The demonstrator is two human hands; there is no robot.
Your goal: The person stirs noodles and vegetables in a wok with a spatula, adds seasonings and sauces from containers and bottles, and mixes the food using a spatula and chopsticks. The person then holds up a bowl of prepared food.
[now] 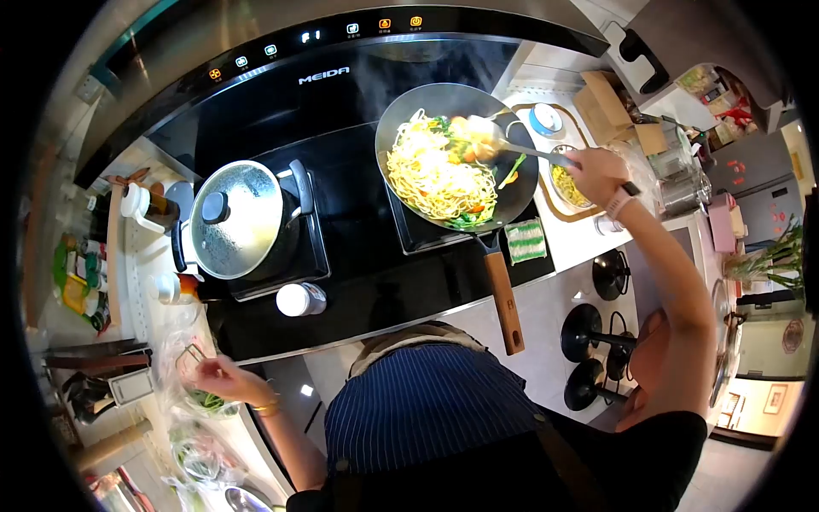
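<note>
Black glass cooktop (pixel 354 290), steam over the wok (pixel 461 96). Right grip (pixel 599 179) closed round the spatula (pixel 537 153) at its far end, likely to stay off the heat; blade among the noodles (pixel 435 175), which sit in the wok. Left grip (pixel 232 381) well left of the wok, near a plastic bag (pixel 175 363); can't tell if it holds anything. Wooden handle (pixel 503 303) juts from wok toward the apron (pixel 418 392), presumably for reach. Lidded pot (pixel 247 218) left of wok.

The noodles (pixel 426 171) were pale yellow, the leaves (pixel 467 220) bright green, the wok (pixel 522 192) dark grey and its handle (pixel 502 299) brown. Green and white stripes crossed the cloth (pixel 525 241); fine pale stripes lined the navy apron (pixel 409 401). The cooktop (pixel 363 256) was black, the tabletop (pixel 573 243) white, the watch strap (pixel 620 203) pale pink.
</note>
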